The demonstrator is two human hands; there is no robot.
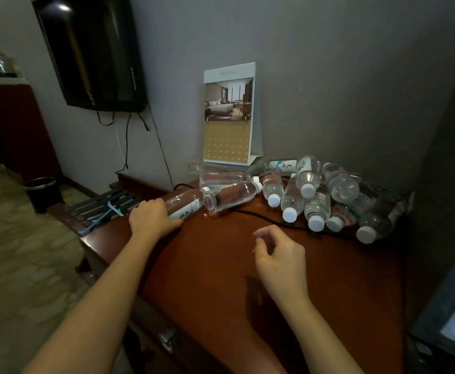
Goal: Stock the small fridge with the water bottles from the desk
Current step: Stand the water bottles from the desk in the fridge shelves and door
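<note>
Nearest us, above the reddish wooden desk (221, 279), our right hand (281, 261) hovers with its fingers loosely curled, holding nothing. Farther left, at the desk's edge, our left hand (153, 218) has its fingers clamped around the base of a water bottle (187, 202) lying on its side. Beyond a black cable (261, 218), more bottles (315, 195) lie heaped by the wall, beside a standing card (229, 114).

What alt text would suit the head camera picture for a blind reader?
A person's left hand grips a clear plastic water bottle lying at the edge of a reddish-brown wooden desk. The right hand hovers loosely curled, holding nothing, near a heap of white-capped clear bottles.
</note>
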